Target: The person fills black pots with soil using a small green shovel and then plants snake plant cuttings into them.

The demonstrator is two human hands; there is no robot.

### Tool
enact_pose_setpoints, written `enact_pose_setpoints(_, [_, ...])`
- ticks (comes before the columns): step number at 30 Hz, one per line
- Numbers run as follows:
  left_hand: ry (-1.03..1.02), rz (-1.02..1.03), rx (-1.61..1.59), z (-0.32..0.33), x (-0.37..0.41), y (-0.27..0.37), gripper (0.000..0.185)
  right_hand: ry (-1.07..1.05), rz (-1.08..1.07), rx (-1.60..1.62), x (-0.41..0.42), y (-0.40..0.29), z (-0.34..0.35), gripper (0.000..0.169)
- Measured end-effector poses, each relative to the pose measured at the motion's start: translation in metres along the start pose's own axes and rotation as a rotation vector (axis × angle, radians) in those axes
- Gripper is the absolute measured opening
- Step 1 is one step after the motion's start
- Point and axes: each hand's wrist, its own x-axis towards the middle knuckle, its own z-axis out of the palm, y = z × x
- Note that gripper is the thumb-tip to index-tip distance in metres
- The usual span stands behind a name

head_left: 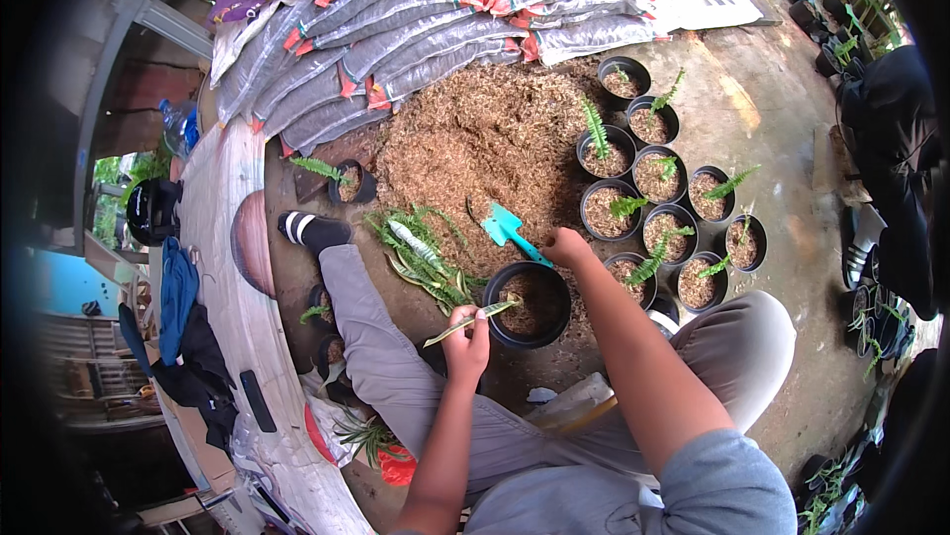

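My left hand (467,346) pinches a variegated snake plant leaf cutting (475,321), its tip angled over the rim of a black plastic pot (562,320). Brown mix lies inside that pot. My right hand (568,247) is curled just above the pot, close beside the handle of a turquoise hand trowel (505,225). Its fingers are partly hidden, so whether they hold anything is unclear. The trowel's blade rests on a heap of brown, fibrous potting mix (475,141). Left of the heap lies a bunch of fern fronds and snake plant leaves (419,253).
Several black pots with small ferns (657,175) stand to the right. Another potted fern (355,182) sits left of the heap. Stacked grey sacks (445,23) border the back. A phone (257,401) lies on the wooden platform (241,312) at left. Another person's foot (865,242) shows at right.
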Motion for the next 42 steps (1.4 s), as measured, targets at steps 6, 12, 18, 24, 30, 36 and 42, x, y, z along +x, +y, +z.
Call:
enact_pose_setpoints(6, [-0.031,0.114,0.102,-0.002,-0.02,0.018,0.012,-0.057,-0.03,-0.078,0.021,0.006,0.012,0.042])
enact_pose_setpoints(12, [-0.022,0.185,0.175,0.002,-0.037,0.028,0.01,-0.149,0.033,-0.222,0.022,-0.017,0.021,0.057])
enact_pose_setpoints(18, [-0.059,0.259,0.156,0.002,-0.031,0.04,0.009,-0.126,0.004,0.057,0.038,-0.032,-0.01,0.049])
enact_pose_setpoints(24, [0.001,0.315,0.133,0.0,-0.034,0.027,0.014,-0.29,-0.004,-0.005,-0.031,-0.146,-0.109,0.047])
enact_pose_setpoints(30, [0.013,0.282,0.122,0.007,-0.033,0.021,0.017,-0.022,-0.368,-0.77,-0.106,-0.2,-0.19,0.017])
enact_pose_setpoints(36, [0.106,0.29,0.125,0.002,-0.032,0.019,0.016,-0.206,-0.429,-0.876,-0.184,-0.172,-0.189,0.025])
enact_pose_setpoints(42, [0.132,0.308,0.15,0.002,-0.033,0.012,0.015,-0.393,-0.355,-0.975,-0.196,-0.137,-0.13,0.027])
